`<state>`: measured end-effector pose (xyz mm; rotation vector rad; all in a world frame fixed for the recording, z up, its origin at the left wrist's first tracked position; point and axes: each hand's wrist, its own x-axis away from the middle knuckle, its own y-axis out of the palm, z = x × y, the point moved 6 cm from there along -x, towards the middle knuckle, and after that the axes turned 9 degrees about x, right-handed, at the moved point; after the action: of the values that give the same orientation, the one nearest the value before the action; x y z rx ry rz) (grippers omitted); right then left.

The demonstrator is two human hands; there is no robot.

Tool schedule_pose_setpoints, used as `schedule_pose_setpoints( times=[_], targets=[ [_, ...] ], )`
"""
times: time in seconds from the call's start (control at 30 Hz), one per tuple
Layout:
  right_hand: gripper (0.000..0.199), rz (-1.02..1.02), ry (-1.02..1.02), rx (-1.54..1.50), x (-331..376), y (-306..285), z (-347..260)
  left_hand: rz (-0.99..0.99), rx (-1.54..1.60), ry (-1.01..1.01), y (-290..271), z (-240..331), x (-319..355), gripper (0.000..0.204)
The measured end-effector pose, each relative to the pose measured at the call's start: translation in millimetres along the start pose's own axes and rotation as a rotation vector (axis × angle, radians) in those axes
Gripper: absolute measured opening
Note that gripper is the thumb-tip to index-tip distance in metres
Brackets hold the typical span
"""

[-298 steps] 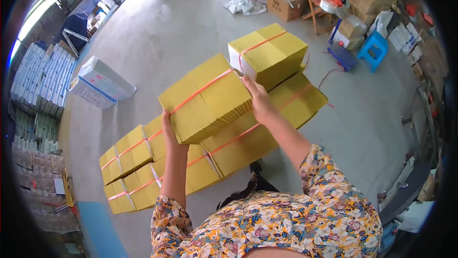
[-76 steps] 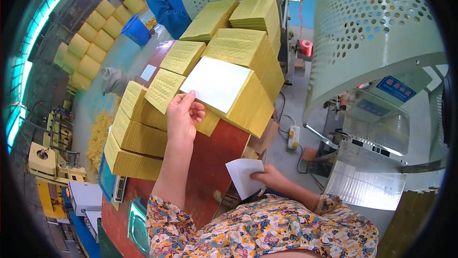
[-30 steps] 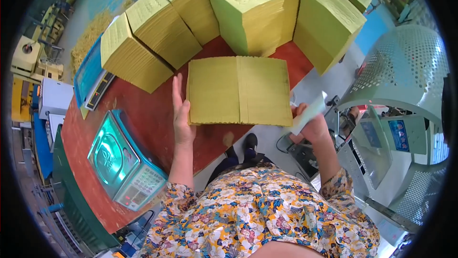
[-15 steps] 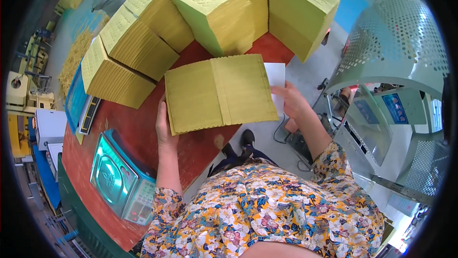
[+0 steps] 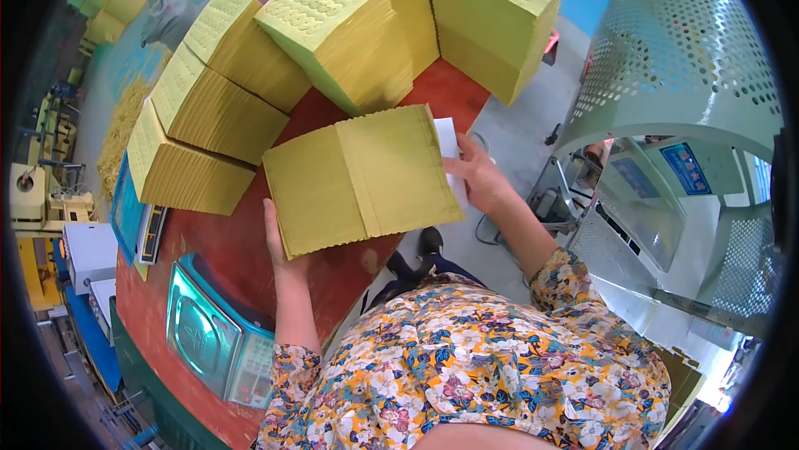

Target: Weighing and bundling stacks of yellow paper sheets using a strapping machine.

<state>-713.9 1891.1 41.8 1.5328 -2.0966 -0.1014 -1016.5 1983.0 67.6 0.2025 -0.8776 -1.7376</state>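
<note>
Between my hands, above the red table [image 5: 215, 238], is a folded yellow-brown paper packet [image 5: 358, 180] with jagged edges and a lengthwise seam. My left hand [image 5: 281, 234] grips its left edge, with most fingers hidden beneath. A white sheet [image 5: 448, 140] sticks out at the packet's right edge. My right hand [image 5: 481, 174] is closed on that white sheet, thumb on top, close against the packet's edge. Whether the sheet lies inside the packet or under it I cannot tell.
Tall stacks of embossed yellow paper [image 5: 337, 34] line the table's far and left sides. A teal-lit weighing scale [image 5: 200, 325] sits near left, and a blue tray [image 5: 126, 209] behind it. On the right stands a machine with a perforated metal cover [image 5: 682, 59].
The packet and both hands have shifted left in view, and the packet tilts more. Less of the white sheet shows past its right edge. The whole view has also shifted.
</note>
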Motion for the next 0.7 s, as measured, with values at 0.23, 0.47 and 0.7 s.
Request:
schedule_pose_setpoints(
  times=[0.23, 0.47, 0.7],
  targets=[
    [0.073, 0.243, -0.138, 0.340, 13.7, -3.5, -10.4, -0.005, -0.008, 0.006, -10.0, 1.7, -7.2, 0.065],
    [0.043, 0.152, -0.571, 0.644, 14.6, 22.6, -9.6, 0.034, -0.015, -0.004, -20.3, 9.6, -12.3, 0.066],
    [0.040, 0.145, -0.332, 0.078, 37.0, 46.9, 13.0, -0.033, -0.026, -0.051, -5.5, -9.6, -8.8, 0.064]
  ],
)
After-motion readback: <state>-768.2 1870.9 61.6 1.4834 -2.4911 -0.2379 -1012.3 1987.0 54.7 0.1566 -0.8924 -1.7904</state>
